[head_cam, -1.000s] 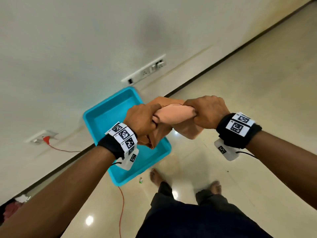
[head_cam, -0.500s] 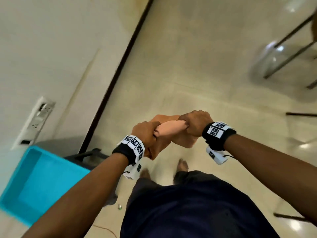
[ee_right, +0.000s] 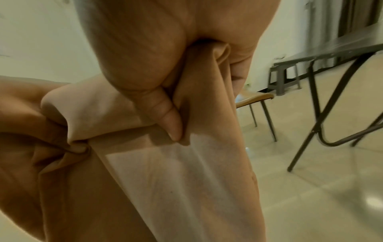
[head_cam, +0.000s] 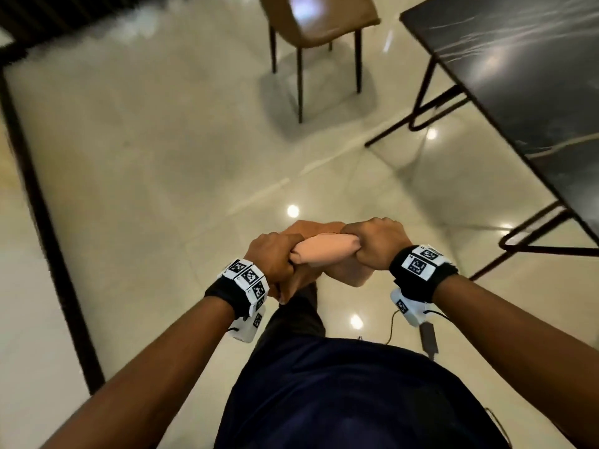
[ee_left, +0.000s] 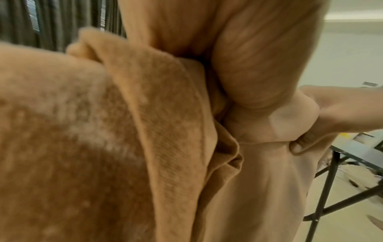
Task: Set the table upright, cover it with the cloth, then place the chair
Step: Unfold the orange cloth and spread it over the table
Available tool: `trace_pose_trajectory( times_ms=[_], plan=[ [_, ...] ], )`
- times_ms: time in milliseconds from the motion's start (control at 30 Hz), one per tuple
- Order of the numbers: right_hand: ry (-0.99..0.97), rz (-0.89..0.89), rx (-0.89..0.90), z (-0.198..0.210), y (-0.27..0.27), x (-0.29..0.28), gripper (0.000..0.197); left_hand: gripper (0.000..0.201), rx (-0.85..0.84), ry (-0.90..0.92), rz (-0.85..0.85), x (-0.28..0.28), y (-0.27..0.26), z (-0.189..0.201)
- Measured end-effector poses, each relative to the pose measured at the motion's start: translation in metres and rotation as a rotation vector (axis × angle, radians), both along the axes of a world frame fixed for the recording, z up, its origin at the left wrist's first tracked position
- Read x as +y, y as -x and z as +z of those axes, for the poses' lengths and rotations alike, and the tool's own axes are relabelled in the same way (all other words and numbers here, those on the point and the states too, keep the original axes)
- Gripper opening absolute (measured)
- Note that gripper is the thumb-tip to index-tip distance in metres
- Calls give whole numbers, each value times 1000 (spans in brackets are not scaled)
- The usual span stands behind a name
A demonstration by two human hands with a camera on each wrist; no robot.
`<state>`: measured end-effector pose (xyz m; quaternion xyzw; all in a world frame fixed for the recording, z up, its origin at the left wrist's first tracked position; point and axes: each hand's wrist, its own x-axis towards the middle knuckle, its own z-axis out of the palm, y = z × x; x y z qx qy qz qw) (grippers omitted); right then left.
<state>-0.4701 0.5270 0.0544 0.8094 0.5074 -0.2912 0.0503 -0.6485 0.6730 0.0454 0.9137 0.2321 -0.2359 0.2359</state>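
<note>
Room: glossy tiled floor (head_cam: 146, 163).
Table (head_cam: 518, 69): black, upright, bare.
Cloth (head_cam: 324, 251): bunched; left hand (head_cam: 275, 257) and right hand (head_cam: 376, 241) clench it.
Chair (head_cam: 317, 21): apart from the table, unplaced.

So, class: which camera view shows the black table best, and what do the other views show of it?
The head view: the black table stands upright at the right, its marbled top and crossed legs plain. The right wrist view catches its edge and legs from low down, blurred. The left wrist view shows only a corner and legs behind the cloth.
</note>
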Motion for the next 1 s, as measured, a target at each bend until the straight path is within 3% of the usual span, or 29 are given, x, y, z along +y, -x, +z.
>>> trace_pose_trajectory(
  times_ms=[267,400,533,633,800,900,1000],
  plan=[
    [-54,-273,-85,40,-133,-2,47,36,-57,46,-361,57,-190,23],
    [-95,-371,-87,83,-198,-10,47,35,-149,4,-506,74,-291,59],
    [-108,-357,-167,130,-274,-21,33,32,-251,-5,-621,89,-403,104],
    [-155,-422,-204,167,-354,-32,31,19,-333,-87,-722,81,-499,146],
    [-255,-515,-300,228,-485,-67,26,45,-557,-161,-784,47,-642,208],
    [-300,-575,-475,249,-541,-92,30,46,-734,-189,-796,18,-712,223],
    [-344,-700,-661,244,-580,-123,52,46,-845,-234,-784,-17,-763,216]
  ],
)
